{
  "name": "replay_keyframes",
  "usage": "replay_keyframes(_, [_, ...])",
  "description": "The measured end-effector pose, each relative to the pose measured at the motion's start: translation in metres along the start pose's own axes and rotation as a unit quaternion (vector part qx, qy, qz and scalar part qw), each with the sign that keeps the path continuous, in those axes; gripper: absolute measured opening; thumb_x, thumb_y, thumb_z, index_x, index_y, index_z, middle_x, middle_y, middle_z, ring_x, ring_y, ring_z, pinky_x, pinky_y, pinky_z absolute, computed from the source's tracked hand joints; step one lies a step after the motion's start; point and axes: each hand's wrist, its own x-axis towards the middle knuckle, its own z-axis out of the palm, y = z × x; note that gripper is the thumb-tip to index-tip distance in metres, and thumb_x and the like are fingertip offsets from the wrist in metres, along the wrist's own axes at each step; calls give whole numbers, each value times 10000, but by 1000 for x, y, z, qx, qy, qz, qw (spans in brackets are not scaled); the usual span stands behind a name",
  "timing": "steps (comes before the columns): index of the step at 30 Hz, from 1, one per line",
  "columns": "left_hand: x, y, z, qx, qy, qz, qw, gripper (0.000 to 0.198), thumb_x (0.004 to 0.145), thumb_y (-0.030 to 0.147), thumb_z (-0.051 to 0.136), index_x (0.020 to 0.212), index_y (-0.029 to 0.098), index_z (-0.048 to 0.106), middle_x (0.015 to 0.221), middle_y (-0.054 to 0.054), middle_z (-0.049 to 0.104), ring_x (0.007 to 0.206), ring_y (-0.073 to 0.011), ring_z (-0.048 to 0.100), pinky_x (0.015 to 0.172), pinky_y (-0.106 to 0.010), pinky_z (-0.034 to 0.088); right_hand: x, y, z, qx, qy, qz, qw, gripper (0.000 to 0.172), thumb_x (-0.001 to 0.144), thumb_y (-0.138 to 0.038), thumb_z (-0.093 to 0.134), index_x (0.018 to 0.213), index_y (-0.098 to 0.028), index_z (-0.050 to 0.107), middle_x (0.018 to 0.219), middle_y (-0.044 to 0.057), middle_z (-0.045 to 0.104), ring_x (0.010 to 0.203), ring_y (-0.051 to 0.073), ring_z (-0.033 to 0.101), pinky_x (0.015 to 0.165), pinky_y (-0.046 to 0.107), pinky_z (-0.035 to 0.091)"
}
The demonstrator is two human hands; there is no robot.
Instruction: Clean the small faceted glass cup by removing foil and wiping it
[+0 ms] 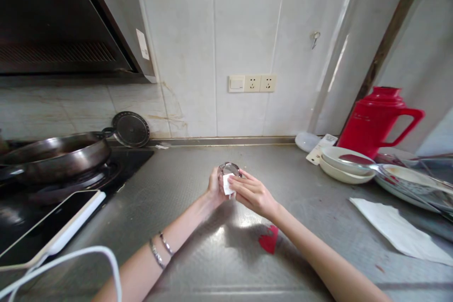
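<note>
Over the middle of the steel counter, my left hand (215, 185) is closed around the side of a small clear glass cup (230, 167). Its round, thick rim faces up and toward me; much of its body is hidden by my fingers and the tissue. A small folded white tissue (228, 184) lies against the near side of the glass. My right hand (255, 194) presses this tissue to the glass with its fingers, and its fingertips reach close to the rim.
A red heart-shaped piece (269, 239) lies on the counter (198, 264) below my right forearm. Stacked bowls (345, 177), a red thermos (375, 120) and a white paper sheet (399, 231) are at right. A pan (71, 160) and a white-edged device with cable (67, 226) are at left.
</note>
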Motion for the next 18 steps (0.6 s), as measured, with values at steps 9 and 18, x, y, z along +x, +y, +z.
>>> replay_keyframes(9, [-2,9,-6,4,-29,-7,1000,649,811,637,311,907,95,655,538,-75,589,375,-134,445,361,-211,219,-6,9,1,-3,14,47,999,332,882,-91,504,1194,-185,567,1103,95,700,1133,210,606,1059,476,423])
replay_keyframes(18, [-9,6,2,90,-109,-103,985,667,784,674,303,775,92,630,551,-126,608,293,-83,315,325,-205,80,-6,6,12,70,106,193,973,373,889,-92,446,1178,-248,622,1109,35,700,1082,204,640,1000,435,503])
